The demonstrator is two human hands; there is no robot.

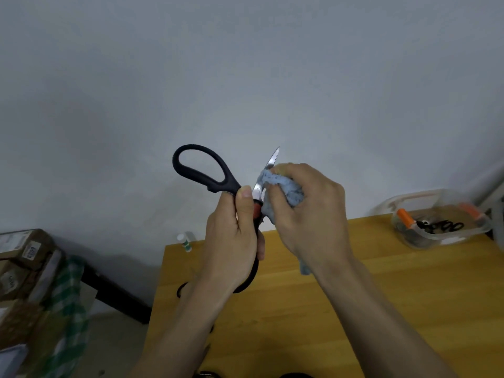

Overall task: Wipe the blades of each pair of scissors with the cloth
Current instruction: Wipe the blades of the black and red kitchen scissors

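My left hand (231, 241) grips a pair of black-handled scissors (201, 170) near the pivot, holding them up above the wooden table (381, 296) with the blades spread apart. One serrated blade (272, 159) points up and right. My right hand (308, 211) holds a bunched light-blue cloth (281, 186) pressed against that blade, covering its lower part. The other blade is hidden behind my hands. Part of a black loop (181, 289) shows beside my left wrist.
A clear plastic container (439, 219) with orange clips holds several black-handled scissors at the table's back right. A small white and green bottle (185, 241) stands at the table's back left corner. Cardboard boxes (24, 257) and a green checked cloth (68, 304) lie at the left.
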